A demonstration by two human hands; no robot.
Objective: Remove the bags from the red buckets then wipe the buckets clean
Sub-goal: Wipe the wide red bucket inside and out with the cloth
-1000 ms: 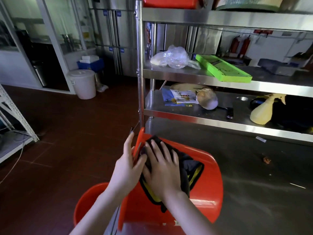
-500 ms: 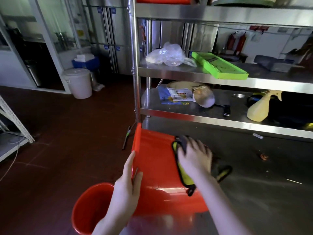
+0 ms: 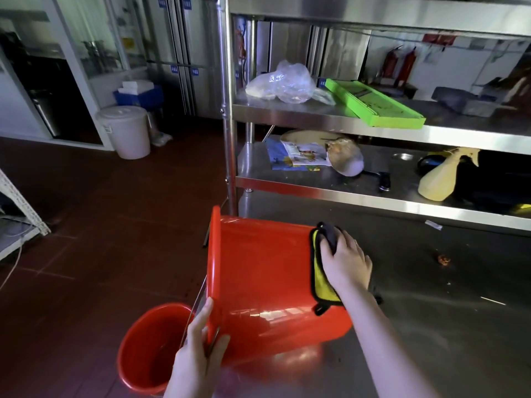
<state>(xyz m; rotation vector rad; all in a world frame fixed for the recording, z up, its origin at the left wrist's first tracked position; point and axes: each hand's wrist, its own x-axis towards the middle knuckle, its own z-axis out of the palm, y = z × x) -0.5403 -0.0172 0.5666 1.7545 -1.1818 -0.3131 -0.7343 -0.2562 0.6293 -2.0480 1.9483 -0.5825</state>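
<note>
A red bucket (image 3: 264, 277) lies on its side on the steel table (image 3: 431, 326), its open mouth facing left over the table edge. My left hand (image 3: 201, 349) grips its rim at the near side. My right hand (image 3: 346, 264) presses a dark cloth with yellow lining (image 3: 320, 280) against the bucket's outer wall near its base. A second red bucket (image 3: 149, 349) stands upright on the floor below, partly hidden by my left forearm. A crumpled clear plastic bag (image 3: 283, 83) rests on the upper shelf.
A steel shelf rack (image 3: 373, 122) stands behind the table, holding a green tray (image 3: 373, 103), papers, a pan and a yellow spray bottle (image 3: 439, 179). A white lidded bin (image 3: 126, 130) sits on the red tiled floor at left. A white rack corner (image 3: 26, 208) juts in at far left.
My right hand has slid the cloth along the bucket's outer wall from near the rim toward the base. My left hand shifted down to the near rim. The bucket has turned more sideways.
</note>
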